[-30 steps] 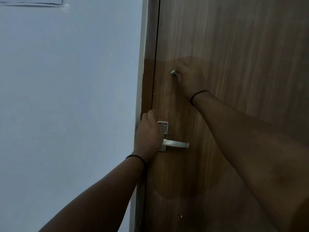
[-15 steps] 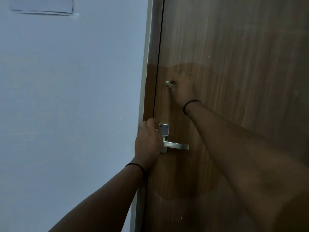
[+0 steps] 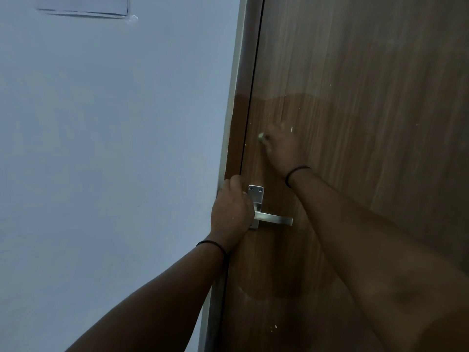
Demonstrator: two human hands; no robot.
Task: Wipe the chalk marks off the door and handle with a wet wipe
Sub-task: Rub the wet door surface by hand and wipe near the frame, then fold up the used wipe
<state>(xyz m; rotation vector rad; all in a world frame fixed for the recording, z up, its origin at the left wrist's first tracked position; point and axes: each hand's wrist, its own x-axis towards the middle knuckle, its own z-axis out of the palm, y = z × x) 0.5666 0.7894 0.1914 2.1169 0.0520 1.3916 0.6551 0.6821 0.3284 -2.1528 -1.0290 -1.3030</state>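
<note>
Door (image 3: 368,123) wood-grained, damp patch; handle (image 3: 274,219) flat metal.

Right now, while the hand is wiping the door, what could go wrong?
1. The wet wipe is bunched small under the right hand, so it may smear chalk rather than lift it.
2. Pale specks low on the door lie outside the darker damp patch and could get missed.
3. The left hand covers part of the handle, so marks there may stay.
</note>
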